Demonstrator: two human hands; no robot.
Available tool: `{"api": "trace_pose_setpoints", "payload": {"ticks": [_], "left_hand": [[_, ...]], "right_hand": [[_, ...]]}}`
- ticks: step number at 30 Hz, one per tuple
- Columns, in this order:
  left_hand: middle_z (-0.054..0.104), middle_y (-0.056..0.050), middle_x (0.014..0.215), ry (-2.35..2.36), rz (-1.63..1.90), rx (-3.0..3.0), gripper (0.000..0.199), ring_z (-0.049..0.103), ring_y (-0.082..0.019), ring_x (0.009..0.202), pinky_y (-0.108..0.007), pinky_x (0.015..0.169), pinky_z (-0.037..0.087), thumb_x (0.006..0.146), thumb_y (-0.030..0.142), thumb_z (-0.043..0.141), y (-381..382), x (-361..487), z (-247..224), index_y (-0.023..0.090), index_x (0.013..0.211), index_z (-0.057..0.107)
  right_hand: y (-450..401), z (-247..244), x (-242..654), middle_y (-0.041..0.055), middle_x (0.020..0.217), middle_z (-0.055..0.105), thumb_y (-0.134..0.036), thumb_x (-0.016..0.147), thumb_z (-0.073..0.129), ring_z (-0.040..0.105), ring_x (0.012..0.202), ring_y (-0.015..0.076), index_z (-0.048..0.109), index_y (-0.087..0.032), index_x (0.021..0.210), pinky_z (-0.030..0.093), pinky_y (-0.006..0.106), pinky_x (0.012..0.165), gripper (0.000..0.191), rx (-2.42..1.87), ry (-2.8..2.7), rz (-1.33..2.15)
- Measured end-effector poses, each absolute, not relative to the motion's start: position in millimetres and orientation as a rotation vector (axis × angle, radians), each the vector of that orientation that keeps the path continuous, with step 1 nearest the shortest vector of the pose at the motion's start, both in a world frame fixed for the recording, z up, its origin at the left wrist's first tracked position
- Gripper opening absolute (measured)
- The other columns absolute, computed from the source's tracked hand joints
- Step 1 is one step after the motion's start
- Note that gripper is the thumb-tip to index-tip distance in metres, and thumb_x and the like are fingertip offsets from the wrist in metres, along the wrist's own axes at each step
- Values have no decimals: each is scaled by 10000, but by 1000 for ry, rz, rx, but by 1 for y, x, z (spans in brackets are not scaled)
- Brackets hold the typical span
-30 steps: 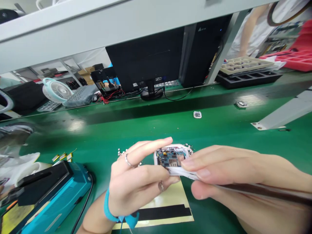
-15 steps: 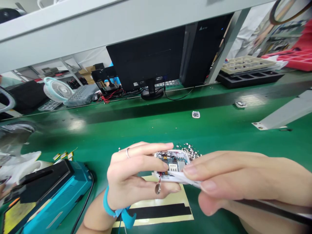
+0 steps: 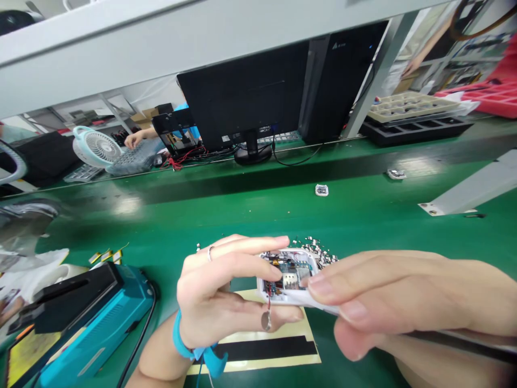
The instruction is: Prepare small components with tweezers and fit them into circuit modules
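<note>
1. Green workbench [image 3: 355,215], in a workshop with shelving: at its back we list a dark monitor [image 3: 242,97] and a computer tower [image 3: 343,81]; at the near left, a teal-and-black machine [image 3: 97,328].
2. White device housing [image 3: 311,256]: one, held above the bench between our hands, tilted with its open side showing; rounded corners, pale rim.
3. Circuit board [image 3: 291,267]: one, lying inside the housing, crowded with parts, among them a bright slotted metal piece and a plain silvery square.
4. Metal disc [image 3: 266,320]: one, coin-shaped, hanging outside the rim on thin reddish wires, in front of our left thumb.
5. Left hand [image 3: 218,293]: ringed, with a blue wrist strap [image 3: 177,337]; fingers over the housing, thumb beneath, gripping it.
6. Right hand [image 3: 388,291]: thumb and fingers pinched on a slim white-tipped tool [image 3: 323,307], its tip at the housing's near edge. We cannot tell whether the tip grips anything.
7. Condition, by our judgement: partly assembled. Board in place; disc not stowed; no cover over the parts.
8. Nearby: black-and-white scraps [image 3: 315,249] just beyond the housing; below it, a pale yellow sheet [image 3: 299,320] bearing a black strip [image 3: 266,349]; farther off, two similar small white units [image 3: 322,189], well apart.
</note>
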State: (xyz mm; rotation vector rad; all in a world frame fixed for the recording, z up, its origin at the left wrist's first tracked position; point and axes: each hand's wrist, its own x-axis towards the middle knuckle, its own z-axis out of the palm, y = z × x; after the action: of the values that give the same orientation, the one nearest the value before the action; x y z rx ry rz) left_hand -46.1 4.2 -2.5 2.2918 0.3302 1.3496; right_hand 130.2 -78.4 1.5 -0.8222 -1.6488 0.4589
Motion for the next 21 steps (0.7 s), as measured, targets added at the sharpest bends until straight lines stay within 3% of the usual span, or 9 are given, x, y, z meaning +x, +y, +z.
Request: {"api": "trace_pose_setpoints", "payload": {"ticks": [10, 14, 18, 21], "left_hand": [[660, -85, 928, 244, 1433, 2350, 220, 627, -151, 757, -234, 638, 509, 605, 189, 725, 6, -47, -4, 122, 759, 582], [658, -86, 939, 227, 1461, 2343, 215, 630, -162, 778, -247, 653, 512, 612, 195, 723, 7, -46, -5, 126, 761, 586], [656, -77, 954, 206, 1428, 2328, 188, 629, -174, 811, -261, 664, 517, 626, 223, 718, 10, -43, -3, 145, 748, 597], [650, -68, 969, 383, 1341, 2267, 128, 615, -191, 887, -279, 723, 520, 646, 211, 699, 34, -40, -12, 151, 707, 603]], "right_hand": [[-77, -1, 124, -11, 802, 682, -230, 802, 548, 644, 728, 139, 669, -226, 865, 549, 175, 669, 137, -771, -1559, 452], [-76, 3, 127, -3, 837, 678, -159, 794, 548, 639, 776, 155, 656, -201, 878, 556, 208, 680, 143, -761, -1581, 456], [-73, 11, 131, 11, 897, 666, -15, 689, 626, 627, 825, 178, 652, -174, 846, 552, 256, 716, 224, -805, -1678, 450], [-70, 11, 141, -4, 811, 671, 33, 601, 678, 633, 735, 159, 657, -168, 765, 551, 247, 642, 261, -888, -1428, 271]]}}
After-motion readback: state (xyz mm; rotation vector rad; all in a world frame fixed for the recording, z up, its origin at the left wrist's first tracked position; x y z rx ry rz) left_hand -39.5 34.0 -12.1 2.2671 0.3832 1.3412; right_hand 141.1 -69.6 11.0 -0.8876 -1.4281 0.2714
